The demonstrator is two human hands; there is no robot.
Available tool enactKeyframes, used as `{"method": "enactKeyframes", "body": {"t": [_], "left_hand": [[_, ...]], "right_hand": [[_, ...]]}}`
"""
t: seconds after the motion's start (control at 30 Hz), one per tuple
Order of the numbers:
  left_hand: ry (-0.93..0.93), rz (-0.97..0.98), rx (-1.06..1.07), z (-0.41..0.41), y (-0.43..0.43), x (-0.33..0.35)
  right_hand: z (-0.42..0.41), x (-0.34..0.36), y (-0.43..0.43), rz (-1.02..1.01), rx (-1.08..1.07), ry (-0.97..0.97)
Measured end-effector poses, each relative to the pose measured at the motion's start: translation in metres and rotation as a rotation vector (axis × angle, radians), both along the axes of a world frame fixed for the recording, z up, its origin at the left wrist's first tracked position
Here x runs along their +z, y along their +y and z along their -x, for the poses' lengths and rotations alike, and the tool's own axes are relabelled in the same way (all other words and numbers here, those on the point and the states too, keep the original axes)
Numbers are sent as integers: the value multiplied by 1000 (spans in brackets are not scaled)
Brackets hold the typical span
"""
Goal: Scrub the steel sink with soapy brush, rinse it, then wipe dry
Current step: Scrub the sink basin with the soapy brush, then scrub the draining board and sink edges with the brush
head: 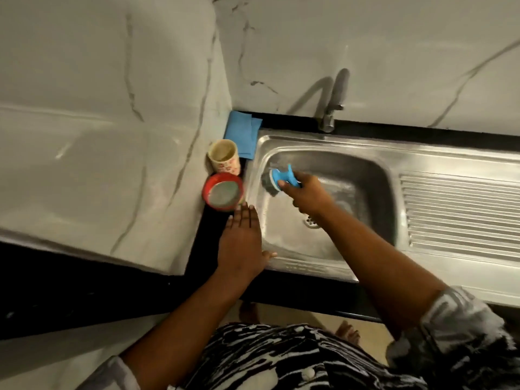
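Note:
The steel sink has a basin on the left and a ribbed drainboard on the right. My right hand grips a blue-handled brush, whose grey scrubbing head presses against the basin's left wall. My left hand lies flat with straight fingers on the sink's left front rim, thumb toward the basin. The drain shows partly beside my right wrist. A folded blue cloth lies at the sink's back left corner.
A cream cup and a red round tub stand on the black counter left of the basin. The tap rises behind the sink against the marble wall. A marble wall block juts out on the left.

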State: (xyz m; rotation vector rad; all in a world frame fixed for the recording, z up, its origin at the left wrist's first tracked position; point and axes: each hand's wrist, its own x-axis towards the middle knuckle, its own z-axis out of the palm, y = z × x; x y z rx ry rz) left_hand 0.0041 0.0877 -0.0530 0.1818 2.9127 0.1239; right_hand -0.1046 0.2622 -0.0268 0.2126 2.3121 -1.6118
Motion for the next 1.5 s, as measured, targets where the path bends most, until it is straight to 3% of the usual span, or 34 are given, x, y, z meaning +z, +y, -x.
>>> {"method": "enactKeyframes", "body": {"t": [0.07, 0.17, 0.23, 0.3, 0.4, 0.57, 0.63, 0.8, 0.93, 1.0, 1.1, 1.23, 1.3, 1.37, 1.5], "left_hand": [[-26, -62, -61, -8, 47, -2], [-71, -119, -172, -19, 135, -6], [-107, -131, -255, -28, 203, -4], [-154, -132, -327, -41, 269, -3], [-197, -98, -381, -52, 343, -5], [-263, 72, -336, -50, 403, -1], [-279, 122, -294, -46, 410, 0], [-311, 158, -200, -42, 418, -1], [-282, 150, -163, -42, 424, 0], [-275, 138, -148, -41, 424, -1], [-326, 141, -152, -40, 421, 0], [-333, 122, -165, -40, 412, 2], [-332, 118, -186, -40, 410, 4], [-335, 115, -208, -39, 410, 5], [-317, 83, -232, -37, 407, 5]], "right_hand": [[-24, -4, 65, 270, -94, -174], [-69, -15, 171, 503, -175, -337], [-103, -18, 246, 563, -234, -353], [-139, -19, 322, 496, -290, -327], [-187, -18, 422, 150, -328, -270], [-240, -18, 557, -763, -272, -144], [-251, -17, 589, -1011, -238, -138], [-249, -13, 568, -1030, -50, -278], [-218, -16, 437, -831, 135, -185], [-211, -23, 388, -835, 240, -164], [-218, -27, 430, -860, 138, -221], [-236, -10, 563, -1133, -168, -387], [-240, -3, 582, -1216, -199, -407], [-234, -1, 547, -1150, -183, -375], [-212, -8, 398, -916, 42, -298]]}}
